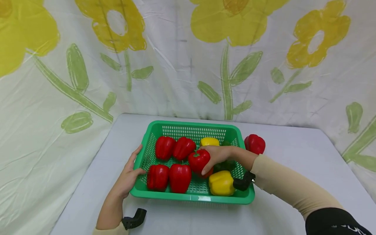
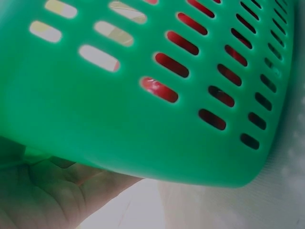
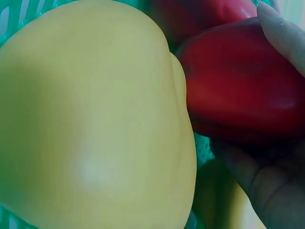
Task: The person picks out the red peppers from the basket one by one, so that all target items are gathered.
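Observation:
A green perforated plastic basket [image 1: 192, 197] holds several red bell peppers [image 1: 180, 178], yellow bell peppers [image 1: 221, 183] and dark green ones [image 1: 225, 165]. My left hand [image 1: 128, 176] grips the basket's left rim, thumb over the edge; from the left wrist view, the hand [image 2: 57, 195] shows under the green wall. Reaching in from the right, my right hand [image 1: 218, 154] holds a red bell pepper [image 1: 198, 160] near the basket's middle. In the right wrist view, thumb and fingers are around this red pepper [image 3: 243, 83], beside a large yellow pepper [image 3: 95, 119].
One red bell pepper [image 1: 254, 144] lies outside the basket, by its right wall. Everything stands on a white table [image 1: 282, 143]. A cloth with yellow flowers [image 1: 179, 75] hangs behind the table's far edge.

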### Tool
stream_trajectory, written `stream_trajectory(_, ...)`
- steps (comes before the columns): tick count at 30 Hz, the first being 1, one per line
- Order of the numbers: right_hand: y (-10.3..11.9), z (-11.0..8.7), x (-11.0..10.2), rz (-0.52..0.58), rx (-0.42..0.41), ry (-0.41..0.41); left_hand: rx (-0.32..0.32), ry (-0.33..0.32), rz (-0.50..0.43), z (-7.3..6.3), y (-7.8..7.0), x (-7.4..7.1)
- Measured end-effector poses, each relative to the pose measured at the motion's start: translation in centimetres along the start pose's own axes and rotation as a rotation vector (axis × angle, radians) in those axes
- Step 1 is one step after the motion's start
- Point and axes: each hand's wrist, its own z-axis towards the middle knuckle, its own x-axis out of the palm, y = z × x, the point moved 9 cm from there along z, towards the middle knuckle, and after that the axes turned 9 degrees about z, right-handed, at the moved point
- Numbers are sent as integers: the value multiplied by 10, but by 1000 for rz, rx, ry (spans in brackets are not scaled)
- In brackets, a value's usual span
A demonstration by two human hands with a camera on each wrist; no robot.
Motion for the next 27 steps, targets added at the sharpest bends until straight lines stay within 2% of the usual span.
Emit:
stream_trajectory(11,-1,-1,1,-6,-5,-13,-8,3,-7,0,2,1)
stream_trajectory(27,3,-17,-5,42,-36,-49,-22,-3,0,0,1,0)
